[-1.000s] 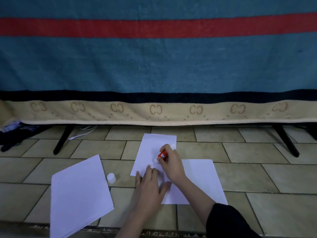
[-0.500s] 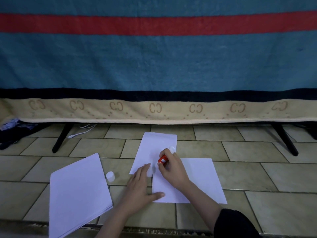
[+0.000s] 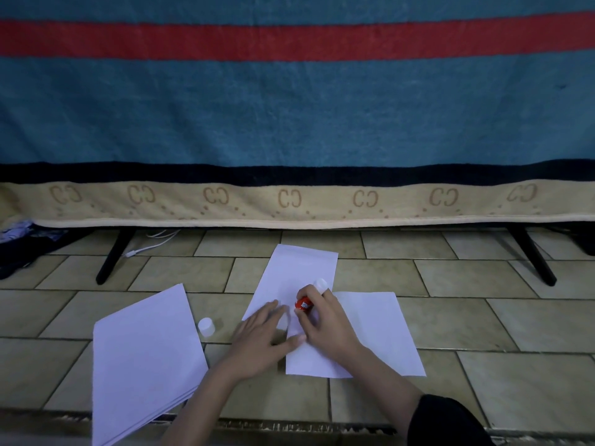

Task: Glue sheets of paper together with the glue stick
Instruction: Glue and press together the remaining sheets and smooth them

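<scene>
Since a second ago the left hand (image 3: 260, 336) has slid leftward and spread flat, and the right hand (image 3: 325, 320) has drawn the glue stick (image 3: 304, 304) back toward the near edge of the far sheet (image 3: 299, 272).

The right hand's fingers curl round the stick, which leans with its long axis running up and away, white end (image 3: 321, 283) poking out above the fingers; I cannot tell whether its tip touches paper. The left hand presses open on the overlap, fingers straight, thumb on the near sheet (image 3: 380, 333).

The seam between the two sheets lies directly under both hands, the right one nearer the stick's work. On the floor (image 3: 483, 317), the cap (image 3: 206, 326) stands just left of the hands, with a paper stack (image 3: 141, 365) beyond it. Nothing blocks the seam.
</scene>
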